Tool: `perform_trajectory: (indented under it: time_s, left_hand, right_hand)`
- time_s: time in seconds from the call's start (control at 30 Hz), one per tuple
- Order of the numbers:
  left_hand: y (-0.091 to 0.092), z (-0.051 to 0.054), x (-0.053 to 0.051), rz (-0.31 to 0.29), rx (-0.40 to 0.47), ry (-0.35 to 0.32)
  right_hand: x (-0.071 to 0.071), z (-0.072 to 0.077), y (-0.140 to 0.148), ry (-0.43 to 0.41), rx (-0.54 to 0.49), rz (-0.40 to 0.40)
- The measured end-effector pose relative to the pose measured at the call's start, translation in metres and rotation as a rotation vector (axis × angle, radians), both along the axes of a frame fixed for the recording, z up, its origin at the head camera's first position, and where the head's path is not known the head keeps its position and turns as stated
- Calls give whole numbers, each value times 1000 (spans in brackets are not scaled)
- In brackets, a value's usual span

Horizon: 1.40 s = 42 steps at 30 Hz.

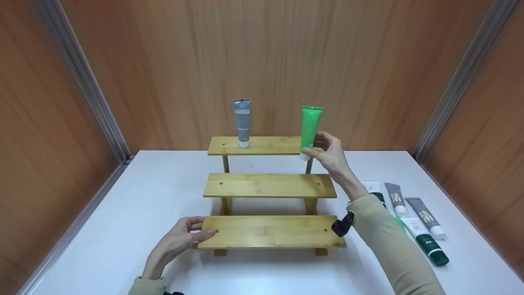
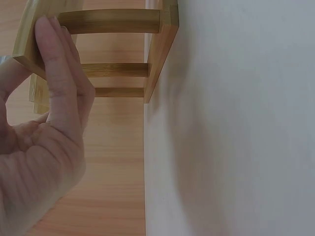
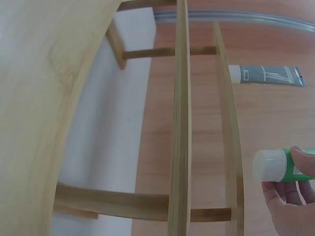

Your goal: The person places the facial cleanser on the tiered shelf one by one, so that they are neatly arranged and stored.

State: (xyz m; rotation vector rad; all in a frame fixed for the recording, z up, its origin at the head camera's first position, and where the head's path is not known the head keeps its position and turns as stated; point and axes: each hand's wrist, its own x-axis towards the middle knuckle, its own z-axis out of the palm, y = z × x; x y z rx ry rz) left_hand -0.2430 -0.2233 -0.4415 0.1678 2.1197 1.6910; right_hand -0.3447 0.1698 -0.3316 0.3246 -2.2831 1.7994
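Observation:
A three-tier wooden display stand [image 1: 270,232] stands on the white table. My left hand [image 1: 178,237] holds the left end of its lowest board, thumb on top; the left wrist view shows that hand's fingers [image 2: 56,83] against the board's underside. With its white cap down, a green squeeze tube [image 1: 310,128] is pinched in my right hand [image 1: 332,155] at the right end of the top board. In the right wrist view its white cap [image 3: 269,166] is apart from that board [image 3: 231,132]. A grey-blue tube [image 1: 242,123] stands cap-down on the top board's left part.
Right of the stand lie several tubes: grey ones [image 1: 425,215], white-and-dark-green ones [image 1: 423,237], and a green one partly hidden by my right sleeve [image 1: 393,246]. Wood-grain panels [image 1: 270,61] enclose the table [image 1: 102,246] at the back and sides.

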Motion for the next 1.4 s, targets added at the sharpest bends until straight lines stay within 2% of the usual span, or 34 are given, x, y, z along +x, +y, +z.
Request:
perform_trajectory:
  time_s: [0.2, 0.5, 0.93, 1.17, 1.4]
  left_hand:
    - [0, 0, 0, -9, 35, -13]
    - [0, 2, 1, -6, 28, -13]
    - [-1, 2, 2, 4, 2, 9]
    - [-1, 2, 4, -7, 10, 3]
    - [0, 3, 4, 10, -15, 3]
  right_hand:
    - [-11, 2, -13, 25, -22, 7]
    - [-25, 0, -31, 50, 2, -13]
    - [-44, 0, -60, 73, -46, -5]
    - [-50, -1, -70, 84, -32, 1]
    - [-54, -2, -80, 101, -37, -19]
